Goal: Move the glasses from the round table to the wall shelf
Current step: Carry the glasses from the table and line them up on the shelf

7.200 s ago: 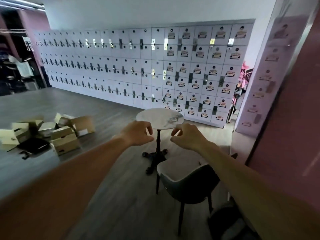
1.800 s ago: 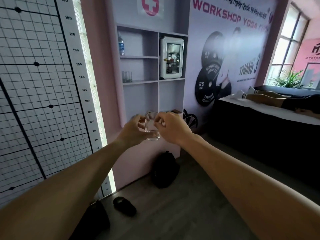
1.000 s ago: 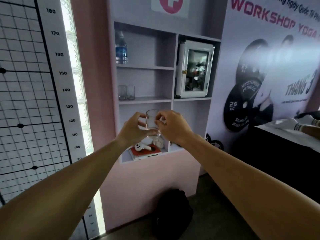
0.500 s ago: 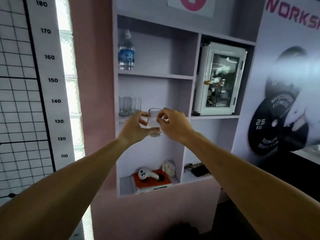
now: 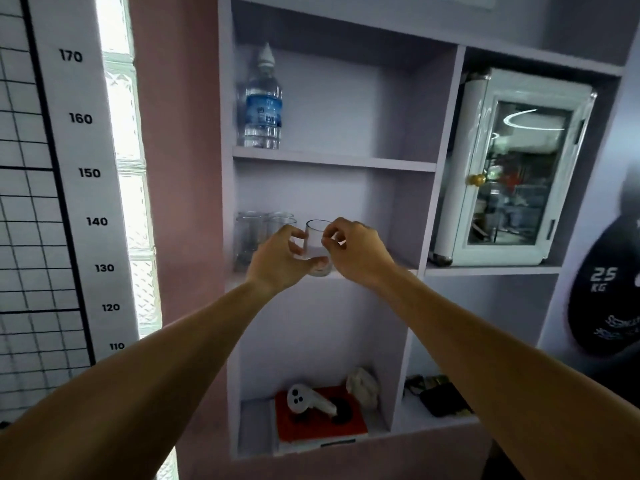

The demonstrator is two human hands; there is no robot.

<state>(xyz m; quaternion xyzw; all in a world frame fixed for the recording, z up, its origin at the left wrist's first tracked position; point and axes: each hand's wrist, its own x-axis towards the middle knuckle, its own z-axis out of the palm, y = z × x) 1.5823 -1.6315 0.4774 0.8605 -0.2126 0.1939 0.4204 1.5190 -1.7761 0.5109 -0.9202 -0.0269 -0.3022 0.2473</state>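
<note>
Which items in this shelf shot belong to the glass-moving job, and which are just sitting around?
Job: held glass, both hands, stored glasses, shelf.

Bystanders: water bottle, white cabinet, red box, height chart.

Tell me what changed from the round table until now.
Both hands, empty at the table, took hold of a glass and carried it up to the wall shelf's middle level, beside the glasses already there. Left hand and right hand still grip it; the water bottle stayed put.
</note>
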